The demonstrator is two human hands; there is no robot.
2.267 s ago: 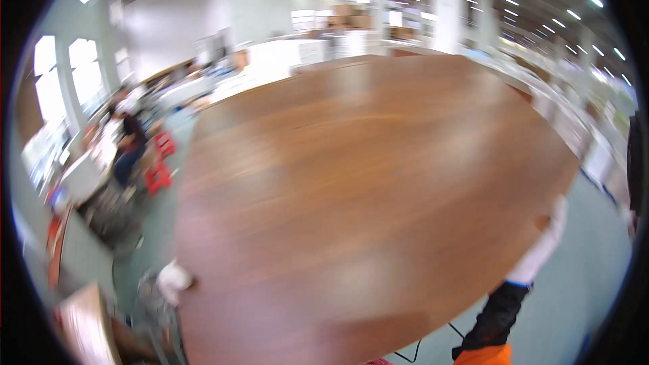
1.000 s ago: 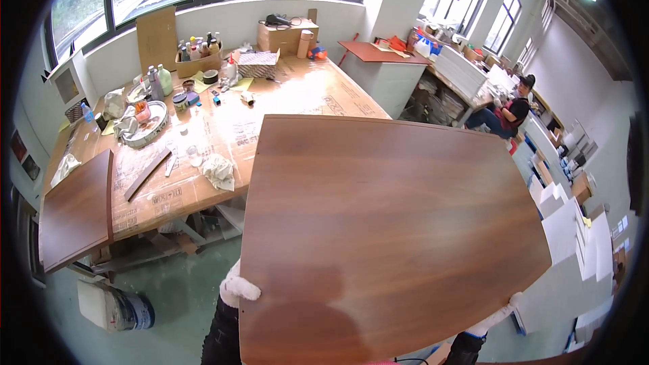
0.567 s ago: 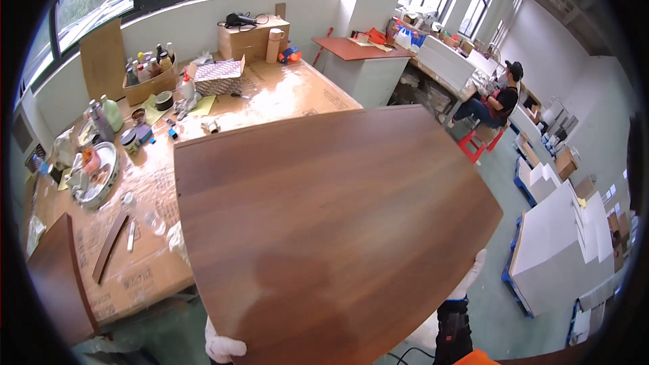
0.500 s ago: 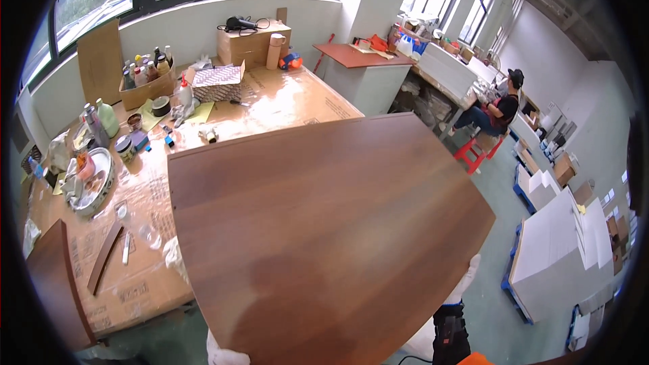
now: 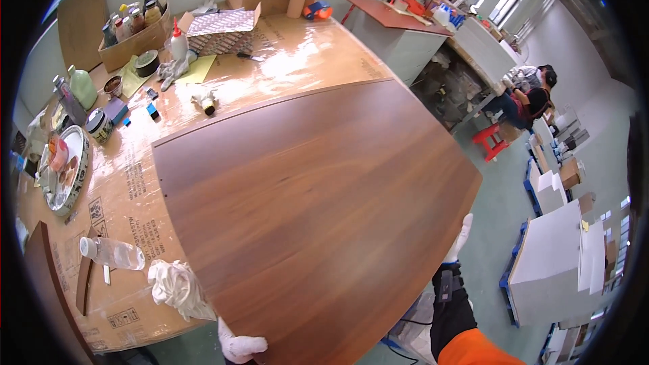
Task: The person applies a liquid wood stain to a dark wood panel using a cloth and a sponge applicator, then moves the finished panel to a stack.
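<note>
A large brown wood-grain panel (image 5: 318, 209) spans the middle of the view, tilted, its far edge over the wrapped table. My left hand (image 5: 242, 346), in a white glove, is closed on the panel's near left edge, thumb on top. At the right edge my right hand (image 5: 461, 238), also white-gloved, grips the panel from the side; its fingers are partly hidden beneath. A crumpled white cloth (image 5: 177, 289) lies just beside the panel's left edge. Close to it a clear plastic bottle (image 5: 116, 254) rests on its side across a narrow brown strip (image 5: 84, 280).
The table (image 5: 135, 182) holds a round tray (image 5: 80, 179), jars, a green bottle (image 5: 82, 88), a patterned box (image 5: 223, 32) and a carton of bottles (image 5: 138, 40). Another brown panel (image 5: 49, 290) stands at left. A person (image 5: 531, 98) sits at far right near white panel stacks (image 5: 551, 257).
The view has tipped down and closer to the table. The panel's far edge sits further over the table, and more of my left hand and right sleeve shows. Both hands keep hold.
</note>
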